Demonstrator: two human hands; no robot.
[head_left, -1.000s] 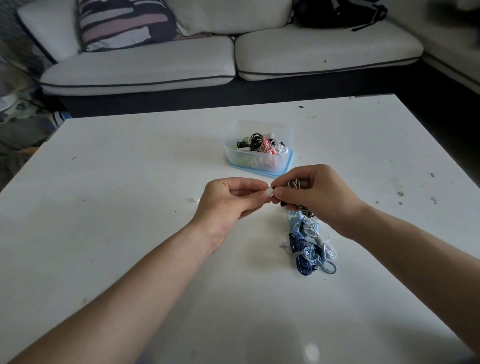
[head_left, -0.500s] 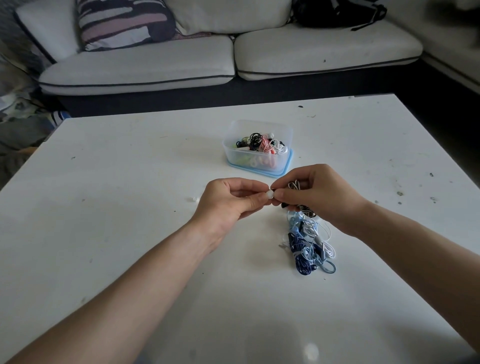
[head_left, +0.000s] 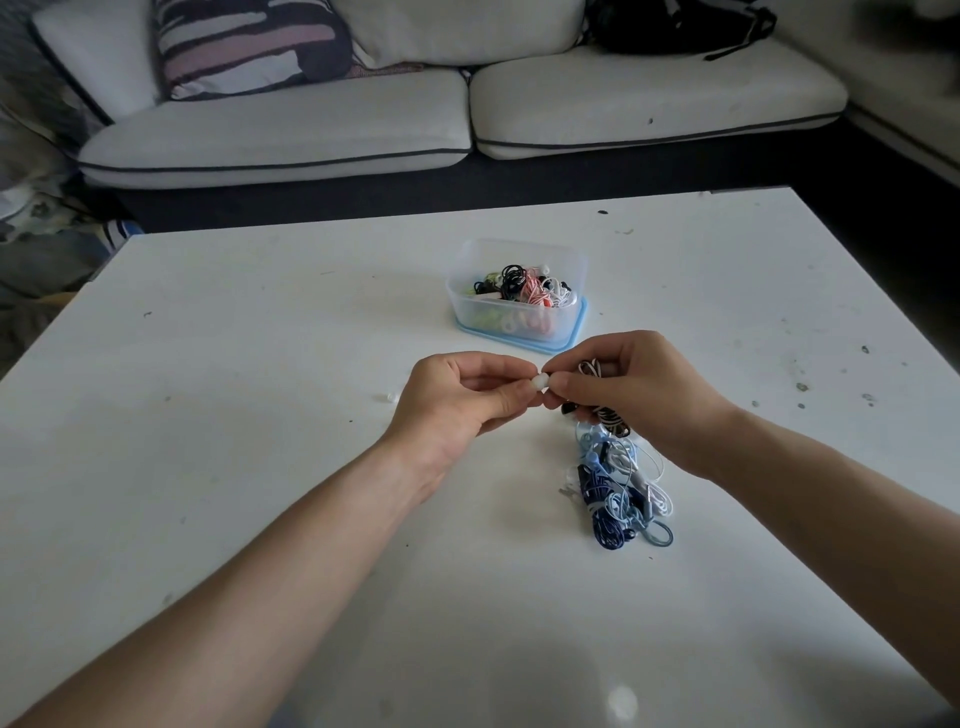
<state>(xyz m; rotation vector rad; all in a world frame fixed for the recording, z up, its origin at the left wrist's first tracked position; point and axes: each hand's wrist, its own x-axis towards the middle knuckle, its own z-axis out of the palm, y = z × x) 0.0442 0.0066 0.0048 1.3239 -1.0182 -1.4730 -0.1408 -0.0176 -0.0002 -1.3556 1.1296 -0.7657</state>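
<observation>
Just in front of the plastic box, the left hand and right hand both pinch a white earbud, the right also clasping its striped cord, while the tangled pile nearer the person lies unsorted, so work appears part done.

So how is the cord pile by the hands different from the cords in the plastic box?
The cord pile is dark blue, light blue and white; the boxed cords are black, pink and white. The cord pile lies loose on the table; the boxed cords sit inside a clear box. The cord pile lies by the right hand; the boxed cords lie farther back. Both are tangled thin cords.
</observation>
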